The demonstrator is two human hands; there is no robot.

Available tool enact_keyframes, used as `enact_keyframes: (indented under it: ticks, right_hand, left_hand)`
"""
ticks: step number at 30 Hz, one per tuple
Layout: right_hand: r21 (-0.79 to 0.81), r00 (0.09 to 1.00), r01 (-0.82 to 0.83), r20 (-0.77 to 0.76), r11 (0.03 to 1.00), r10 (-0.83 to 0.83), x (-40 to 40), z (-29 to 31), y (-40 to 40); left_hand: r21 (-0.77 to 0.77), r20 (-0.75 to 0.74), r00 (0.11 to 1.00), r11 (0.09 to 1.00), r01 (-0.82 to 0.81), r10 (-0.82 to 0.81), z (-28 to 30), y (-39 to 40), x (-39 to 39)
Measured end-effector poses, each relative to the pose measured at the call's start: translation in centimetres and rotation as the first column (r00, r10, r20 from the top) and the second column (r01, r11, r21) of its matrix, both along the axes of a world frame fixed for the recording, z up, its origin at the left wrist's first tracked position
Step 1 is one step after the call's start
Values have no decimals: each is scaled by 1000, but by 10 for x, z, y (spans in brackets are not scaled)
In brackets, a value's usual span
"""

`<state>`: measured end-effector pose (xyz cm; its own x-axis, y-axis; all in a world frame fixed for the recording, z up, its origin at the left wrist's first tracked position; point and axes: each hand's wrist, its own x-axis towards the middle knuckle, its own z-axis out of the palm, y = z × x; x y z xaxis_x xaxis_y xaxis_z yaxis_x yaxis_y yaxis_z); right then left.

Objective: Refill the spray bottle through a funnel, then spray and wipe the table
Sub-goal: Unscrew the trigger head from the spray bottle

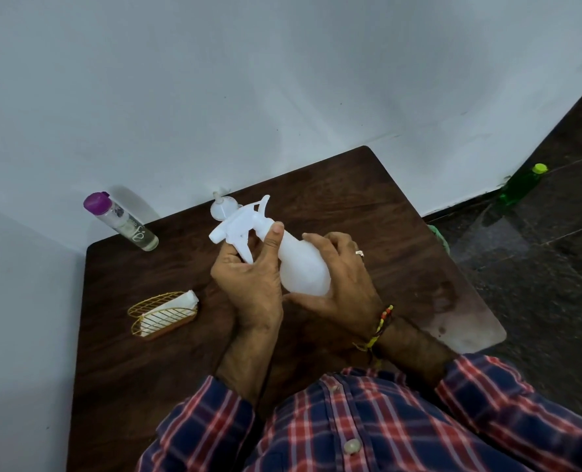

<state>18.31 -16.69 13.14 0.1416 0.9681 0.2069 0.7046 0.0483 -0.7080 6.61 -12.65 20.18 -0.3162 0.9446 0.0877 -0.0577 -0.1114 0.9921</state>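
Both hands are holding the white spray bottle (299,264) tilted above the middle of the dark wooden table (350,199). The left hand (248,284) is gripping the neck, thumb lying along it, fingers curling under the trigger head (240,226). The right hand (344,284) is cupping the bottle's body, fingers spread around it. A white funnel (223,209) is sitting on the far table edge, just behind the head.

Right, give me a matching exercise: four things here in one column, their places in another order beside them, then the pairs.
Things:
1. spray bottle
2. purple-capped bottle
3. green bottle
4. napkin holder

Places:
A. on the floor by the wall
B. held in both hands
C. on the table's left side, nearer the person
D. at the table's far left corner

Pairs: 1-B, 2-D, 3-A, 4-C
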Motion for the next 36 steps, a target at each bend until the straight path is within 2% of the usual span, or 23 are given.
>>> enact_keyframes:
  ticks: [3,4,5,8,13,17,21,27,31,36]
  right_hand:
    - [-109,921,-218,-353,970,167,9,8,0]
    - [-135,887,-248,-430,959,169,12,9,2]
    - [-148,884,-237,-443,960,150,13,10,3]
    - [-156,927,-208,-346,966,144,13,7,6]
    - [-183,857,-373,-444,909,262,12,5,10]
    - [-140,934,-242,-301,960,191,14,-12,11]
    - [-110,973,-153,-192,982,130,32,-31,8]
    - [-120,974,-108,-212,987,81,49,-60,2]
    - [-127,981,-69,-189,990,44,59,-73,-2]
    - [-161,985,-55,-171,985,27,69,-90,-8]
  left_hand:
    - [-12,18,997,997,73,-72,1,9,-12]
    - [-28,30,995,995,93,-92,0,10,-16]
    - [-43,43,993,993,110,-108,-2,10,-18]
    - [-55,63,987,987,151,-147,-5,8,-20]
    - [-55,57,986,985,162,-158,-5,11,-20]
    - [-33,59,993,994,108,-106,0,15,-26]
    - [6,105,990,996,92,-92,10,26,-34]
    - [-15,214,975,997,72,-67,25,40,-44]
    - [-89,340,940,996,17,14,26,53,-55]
    - [-121,415,905,992,-44,91,19,67,-74]
